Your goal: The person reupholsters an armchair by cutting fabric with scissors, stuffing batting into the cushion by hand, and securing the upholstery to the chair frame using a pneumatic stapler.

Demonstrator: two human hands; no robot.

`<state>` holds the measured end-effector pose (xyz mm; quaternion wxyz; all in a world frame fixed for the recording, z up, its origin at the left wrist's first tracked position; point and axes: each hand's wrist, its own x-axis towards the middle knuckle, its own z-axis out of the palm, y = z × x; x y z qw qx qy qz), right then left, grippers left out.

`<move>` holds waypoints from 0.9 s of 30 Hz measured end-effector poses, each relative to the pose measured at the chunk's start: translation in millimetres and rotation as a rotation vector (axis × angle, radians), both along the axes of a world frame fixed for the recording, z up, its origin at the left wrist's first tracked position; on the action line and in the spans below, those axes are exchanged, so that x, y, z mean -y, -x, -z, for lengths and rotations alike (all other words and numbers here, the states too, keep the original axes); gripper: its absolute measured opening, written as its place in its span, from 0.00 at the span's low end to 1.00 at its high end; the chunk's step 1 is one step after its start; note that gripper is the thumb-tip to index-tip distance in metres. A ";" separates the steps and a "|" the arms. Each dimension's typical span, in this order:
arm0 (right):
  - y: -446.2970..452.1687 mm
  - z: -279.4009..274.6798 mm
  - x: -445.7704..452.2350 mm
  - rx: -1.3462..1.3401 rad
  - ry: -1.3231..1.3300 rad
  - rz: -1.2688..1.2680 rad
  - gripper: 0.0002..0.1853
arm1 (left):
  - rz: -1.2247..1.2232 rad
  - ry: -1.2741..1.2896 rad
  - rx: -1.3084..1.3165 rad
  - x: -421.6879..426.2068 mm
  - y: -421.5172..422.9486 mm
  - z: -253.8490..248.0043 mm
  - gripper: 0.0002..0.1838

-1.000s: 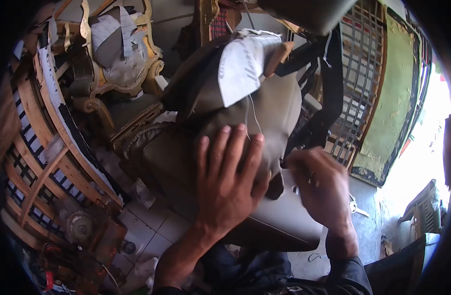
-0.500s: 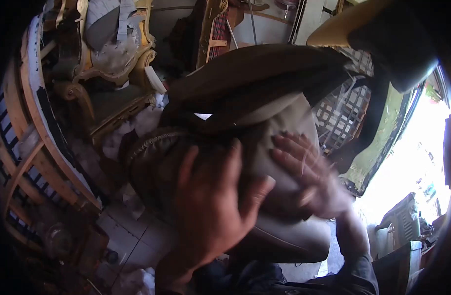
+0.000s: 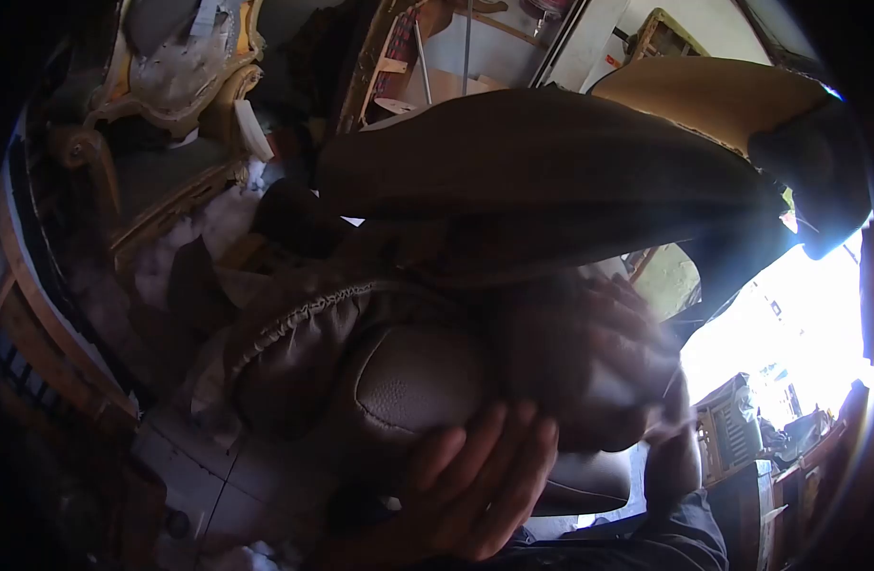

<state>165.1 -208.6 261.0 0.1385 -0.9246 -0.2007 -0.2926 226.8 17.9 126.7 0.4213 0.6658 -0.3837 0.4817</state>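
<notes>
the brown cover (image 3: 423,381) is in the mid of the view, right in front of the person. it looks soft, like leather, w/ a bumpy stitched bit facing up. a puckered edge (image 3: 307,312) curves along its left side. a big dark flap (image 3: 542,181) goes across above it, & a tan piece (image 3: 699,90) shows just over the flap's right end.

left hand (image 3: 489,481) is low down, at the near side of the cover. its fingers are straight & close together, not gripping. can't tell if it's pressing. right hand (image 3: 632,347) is up & to the right, by the cover's right part, below the flap. it's v blurry, so can't tell if it's grabbing anything. its arm has a dark sleeve (image 3: 683,533). a smooth pad (image 3: 589,481) sticks out b/w the 2 arms.

in the bg, top left, is an old chair (image 3: 180,81) w/ a curly wood frame. white fluff (image 3: 199,233) lies near it. floor tiles (image 3: 194,476) show lower left. bright light comes in at right.
</notes>
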 end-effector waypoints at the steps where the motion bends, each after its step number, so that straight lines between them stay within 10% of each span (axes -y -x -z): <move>1: -10.6 0.8 -2.1 0.001 0.139 -0.058 0.46 | 0.045 -0.040 0.088 -4.6 -0.2 9.8 0.15; 9: -38.6 -9.1 -20.7 -0.039 -0.180 -0.521 0.54 | 0.185 -0.030 0.088 -8.3 3.1 45.1 0.13; 12: -17.7 -21.0 -18.3 -0.096 0.295 -0.150 0.55 | 0.183 -0.079 0.136 -16.8 -7.1 33.1 0.13; 17: 5.8 -10.9 -24.3 -0.025 0.357 -0.139 0.52 | 0.258 0.017 0.028 -12.2 4.7 25.1 0.12; 21: 42.1 11.0 -8.7 0.363 -0.401 0.368 0.25 | 0.201 0.090 -0.049 -19.7 11.3 1.6 0.14; 27: 55.8 73.8 8.7 -0.284 -1.137 0.211 0.25 | 0.180 0.075 -0.025 3.0 10.3 -67.4 0.19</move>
